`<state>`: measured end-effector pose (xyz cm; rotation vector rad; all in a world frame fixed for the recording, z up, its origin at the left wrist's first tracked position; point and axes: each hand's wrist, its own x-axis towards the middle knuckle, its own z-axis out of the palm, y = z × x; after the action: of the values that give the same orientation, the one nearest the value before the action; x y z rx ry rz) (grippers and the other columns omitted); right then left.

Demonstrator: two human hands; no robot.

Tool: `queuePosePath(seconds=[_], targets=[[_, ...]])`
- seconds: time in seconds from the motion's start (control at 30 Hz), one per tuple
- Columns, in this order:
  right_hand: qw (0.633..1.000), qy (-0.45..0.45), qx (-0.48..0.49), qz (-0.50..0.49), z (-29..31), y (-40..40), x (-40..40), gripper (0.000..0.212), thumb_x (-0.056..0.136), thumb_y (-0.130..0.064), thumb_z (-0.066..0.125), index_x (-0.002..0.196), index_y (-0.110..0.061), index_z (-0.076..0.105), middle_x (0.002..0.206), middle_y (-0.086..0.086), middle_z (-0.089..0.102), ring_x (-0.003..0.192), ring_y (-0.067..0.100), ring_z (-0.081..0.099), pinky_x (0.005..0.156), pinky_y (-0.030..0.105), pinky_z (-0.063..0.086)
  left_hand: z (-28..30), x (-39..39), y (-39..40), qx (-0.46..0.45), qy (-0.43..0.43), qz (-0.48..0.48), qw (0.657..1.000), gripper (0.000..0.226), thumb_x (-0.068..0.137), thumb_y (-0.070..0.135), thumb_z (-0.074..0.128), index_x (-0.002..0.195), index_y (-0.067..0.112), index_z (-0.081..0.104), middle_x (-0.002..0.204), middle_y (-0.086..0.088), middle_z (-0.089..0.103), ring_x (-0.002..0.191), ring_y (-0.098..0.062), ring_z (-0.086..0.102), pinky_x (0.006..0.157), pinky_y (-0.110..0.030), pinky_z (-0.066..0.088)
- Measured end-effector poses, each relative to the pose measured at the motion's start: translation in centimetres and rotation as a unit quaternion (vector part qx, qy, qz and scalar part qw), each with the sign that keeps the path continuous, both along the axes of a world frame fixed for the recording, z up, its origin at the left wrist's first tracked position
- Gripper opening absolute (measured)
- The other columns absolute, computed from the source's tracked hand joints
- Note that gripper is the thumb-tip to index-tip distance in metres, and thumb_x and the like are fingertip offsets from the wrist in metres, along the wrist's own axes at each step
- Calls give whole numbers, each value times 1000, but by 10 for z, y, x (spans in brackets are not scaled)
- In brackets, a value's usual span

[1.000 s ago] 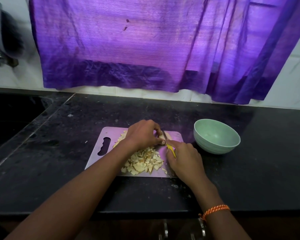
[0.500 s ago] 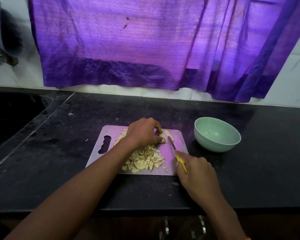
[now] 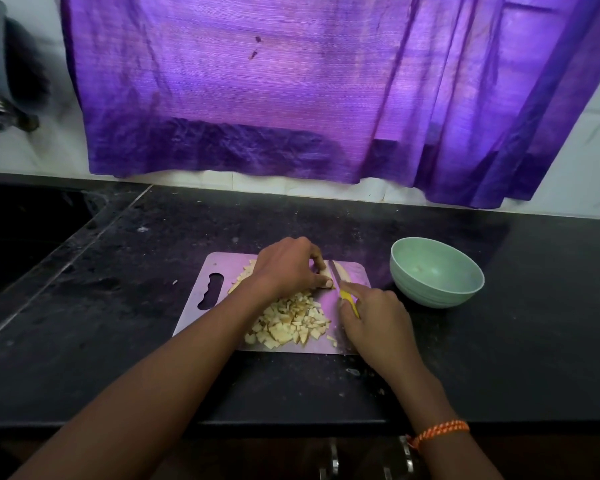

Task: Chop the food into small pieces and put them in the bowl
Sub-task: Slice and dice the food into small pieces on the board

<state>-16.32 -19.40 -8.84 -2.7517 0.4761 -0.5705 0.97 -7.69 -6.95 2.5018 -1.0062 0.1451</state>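
On the lilac cutting board (image 3: 194,299), the left hand (image 3: 288,266) pins the last uncut strip (image 3: 326,273) steady while the right hand (image 3: 378,320) grips a yellow-handled knife (image 3: 343,289) beside it, chopped pieces (image 3: 288,320) heaped nearby, green bowl (image 3: 437,271) waiting at right.

A cutting board (image 3: 194,306) lies on the tabletop (image 3: 534,323), chopped pieces (image 3: 288,323) heaped on it. A bowl (image 3: 436,271) stands just right of the board; a curtain (image 3: 291,98) hangs behind.
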Motion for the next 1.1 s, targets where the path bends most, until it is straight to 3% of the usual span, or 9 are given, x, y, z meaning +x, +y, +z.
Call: queuePosePath(seconds=[0.07,0.17,0.37,0.5,0.93,1.1], targets=[[999,-17,48,-16,-2,-2,9,48,95,-47,46,132,-26,65,91,8,68,82,27,61,68,35,48,-1,2,1,0,0,-2,1000,34,81,63,84,102,36,81,113,17,77,96,-11,68,76,-32,57],[998,-23,51,-17,-4,-1,13,48,94,-48,42,124,-20,67,82,5,64,74,24,58,64,35,47,-1,5,2,2,-2,-8,1000,30,85,59,83,105,37,81,116,18,76,96,-10,67,73,-30,53],[1000,-4,-19,12,11,10,4,34,101,-36,47,132,-35,63,88,4,64,74,21,48,63,33,36,-1,4,2,3,0,-6,1000,25,83,59,84,100,40,83,104,18,78,86,-7,66,64,-26,50],[999,31,-28,23,18,11,10,36,104,-34,47,137,-35,59,107,8,67,95,29,63,68,34,37,0,3,1,5,9,-2,1000,21,84,58,83,97,41,83,103,18,78,86,-8,67,71,-30,58],[999,23,-24,27,7,15,-32,42,104,-42,44,145,-41,50,104,5,67,86,24,56,67,36,36,1,0,-2,19,-5,18,1000,30,82,57,84,106,40,82,100,17,78,87,-9,68,70,-28,55],[1000,-1,7,23,0,6,-52,46,102,-44,49,147,-43,51,95,1,71,86,22,62,66,36,39,2,2,0,18,-5,17,1000,30,83,58,83,108,40,82,106,18,78,88,-8,69,74,-30,57]])
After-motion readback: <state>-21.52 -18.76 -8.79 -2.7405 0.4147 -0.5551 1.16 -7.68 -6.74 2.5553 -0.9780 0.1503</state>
